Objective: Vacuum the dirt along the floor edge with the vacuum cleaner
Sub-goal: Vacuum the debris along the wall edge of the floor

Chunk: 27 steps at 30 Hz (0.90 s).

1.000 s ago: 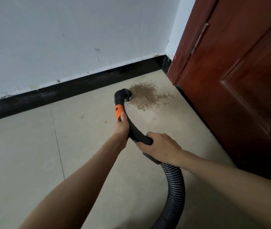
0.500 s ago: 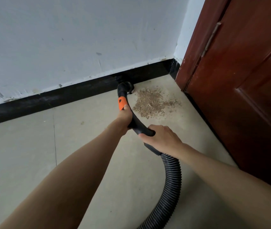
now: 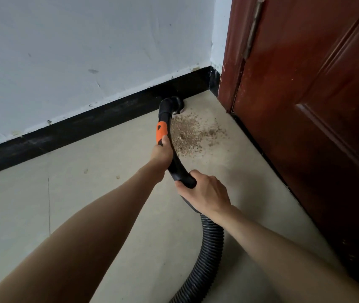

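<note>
While both hands clasp the vacuum's curved handle, left hand below the orange slider, right hand by the ribbed hose, the nozzle touches the black skirting. Dirt lies just beside it on the floor, near the door corner; a hasty sweep could scatter it. No writing is legible.

Vacuum handle tube: smooth black plastic, orange plastic band. Hose, lower centre: ribbed black plastic, matt. Door, right: dark red wood, glossy varnish, speckled near bottom. Wall, upper left: matt white paint, scuffed. Baseboard: black, glossy. Floor: smooth beige tile. Dirt: brown, granular.
</note>
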{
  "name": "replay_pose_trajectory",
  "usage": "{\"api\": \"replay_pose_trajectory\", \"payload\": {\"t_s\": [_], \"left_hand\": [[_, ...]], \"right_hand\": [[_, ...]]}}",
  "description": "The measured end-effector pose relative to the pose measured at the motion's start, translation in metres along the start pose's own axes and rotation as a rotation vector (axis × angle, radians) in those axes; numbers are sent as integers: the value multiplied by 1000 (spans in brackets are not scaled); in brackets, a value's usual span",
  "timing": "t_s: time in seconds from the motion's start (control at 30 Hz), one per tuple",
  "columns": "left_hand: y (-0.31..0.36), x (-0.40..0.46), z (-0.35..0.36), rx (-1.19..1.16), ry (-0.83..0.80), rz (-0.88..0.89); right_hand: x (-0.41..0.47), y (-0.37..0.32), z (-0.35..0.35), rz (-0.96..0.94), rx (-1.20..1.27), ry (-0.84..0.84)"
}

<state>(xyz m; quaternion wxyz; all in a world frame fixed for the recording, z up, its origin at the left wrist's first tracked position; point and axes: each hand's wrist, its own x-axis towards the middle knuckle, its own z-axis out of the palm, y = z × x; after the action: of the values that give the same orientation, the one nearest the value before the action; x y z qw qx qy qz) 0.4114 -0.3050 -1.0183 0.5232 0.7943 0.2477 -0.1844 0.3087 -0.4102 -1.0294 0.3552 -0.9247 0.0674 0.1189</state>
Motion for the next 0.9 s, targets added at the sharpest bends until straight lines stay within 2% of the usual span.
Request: {"api": "replay_pose_trajectory", "payload": {"t_s": [0.37,0.6,0.9], "left_hand": [[27,21,27,48,-112,101],[47,40,36,110,-114,157],[41,32,27,11,-233,213]], "right_hand": [[15,6,-7,111,130,92],[31,-4,-6,170,304,138],[30,-3,6,202,627,-51]]}}
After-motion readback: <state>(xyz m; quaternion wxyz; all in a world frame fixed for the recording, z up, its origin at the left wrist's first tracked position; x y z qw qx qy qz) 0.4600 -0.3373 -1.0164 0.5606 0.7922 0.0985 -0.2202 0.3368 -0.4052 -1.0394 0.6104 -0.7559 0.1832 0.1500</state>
